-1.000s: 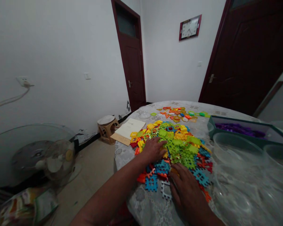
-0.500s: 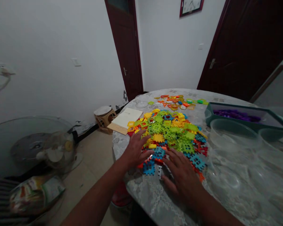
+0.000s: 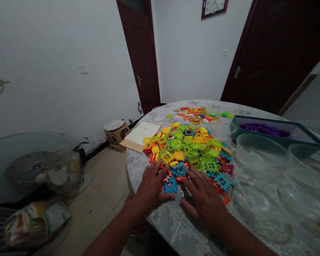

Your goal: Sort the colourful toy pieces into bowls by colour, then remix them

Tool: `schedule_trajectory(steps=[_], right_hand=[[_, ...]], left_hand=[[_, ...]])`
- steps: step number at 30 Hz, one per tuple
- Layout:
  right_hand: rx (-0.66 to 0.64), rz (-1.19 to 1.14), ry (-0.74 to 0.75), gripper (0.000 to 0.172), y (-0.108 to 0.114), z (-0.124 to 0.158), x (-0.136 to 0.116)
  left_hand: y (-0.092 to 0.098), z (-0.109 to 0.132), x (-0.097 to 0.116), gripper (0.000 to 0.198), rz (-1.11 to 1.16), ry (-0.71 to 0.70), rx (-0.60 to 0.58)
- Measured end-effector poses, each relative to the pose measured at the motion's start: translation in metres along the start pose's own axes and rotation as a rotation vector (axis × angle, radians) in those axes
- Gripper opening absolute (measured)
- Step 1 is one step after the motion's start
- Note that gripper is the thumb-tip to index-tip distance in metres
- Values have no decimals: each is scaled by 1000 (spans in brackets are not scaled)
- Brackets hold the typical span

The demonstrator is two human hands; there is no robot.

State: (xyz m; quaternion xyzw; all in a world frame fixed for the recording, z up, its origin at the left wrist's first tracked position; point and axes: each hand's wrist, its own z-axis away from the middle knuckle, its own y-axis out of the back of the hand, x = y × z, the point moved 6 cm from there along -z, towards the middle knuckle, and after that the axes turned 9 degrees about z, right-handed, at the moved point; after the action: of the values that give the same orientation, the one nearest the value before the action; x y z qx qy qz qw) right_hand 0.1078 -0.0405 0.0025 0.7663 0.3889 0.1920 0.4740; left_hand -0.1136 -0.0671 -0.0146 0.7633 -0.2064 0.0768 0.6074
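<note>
A heap of interlocking plastic building pieces (image 3: 189, 149) in green, yellow, blue, red and orange lies on the table. At the heap's near left edge is my left hand (image 3: 152, 185), palm down, fingers apart, its fingertips by some orange pieces. A blue window-shaped piece (image 3: 170, 185) lies just right of it. My right hand (image 3: 204, 195) rests palm down at the near edge, fingertips against the heap, thumb stretched toward the left hand. Neither hand grips anything that I can see. Another blue window piece (image 3: 222, 182) lies right of the right hand.
Behind the heap, smaller loose pieces (image 3: 194, 115) are scattered. A green-rimmed box (image 3: 272, 140) with purple pieces and clear plastic bowls (image 3: 260, 151) stand at right. An open notebook (image 3: 142, 133) and a wooden ruler (image 3: 132, 145) lie at left. A lace-patterned cloth (image 3: 176, 224) covers the table.
My left hand has drawn back toward me from the heap's left side, uncovering yellow and orange pieces. The right hand has stayed nearly in place. The view has shifted slightly.
</note>
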Motion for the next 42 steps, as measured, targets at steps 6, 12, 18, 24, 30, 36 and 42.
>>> schedule_trajectory(steps=[6, 12, 18, 24, 30, 36, 42], right_hand=[[-3, 26, -72, 48, 0, -4, 2], [1, 17, -77, 55, -1, -3, 2], [27, 16, -105, 51, -2, -3, 5], [87, -18, -113, 44, 13, -12, 5], [164, 3, -72, 39, 100, -19, 0], [122, 196, -285, 37, 215, -27, 90], [-193, 509, -577, 35, 222, -46, 287]], left_hand=[[-6, -16, 2, 107, -8, -8, 59], [1, -17, 13, 107, -62, -23, 87], [6, -21, 24, 90, -100, -146, 87], [3, -16, 17, 63, -165, -267, 225], [-5, -7, 15, 71, -202, -329, 312], [-4, -6, 13, 80, -223, -351, 346], [-14, -9, 0, 88, -234, -392, 352]])
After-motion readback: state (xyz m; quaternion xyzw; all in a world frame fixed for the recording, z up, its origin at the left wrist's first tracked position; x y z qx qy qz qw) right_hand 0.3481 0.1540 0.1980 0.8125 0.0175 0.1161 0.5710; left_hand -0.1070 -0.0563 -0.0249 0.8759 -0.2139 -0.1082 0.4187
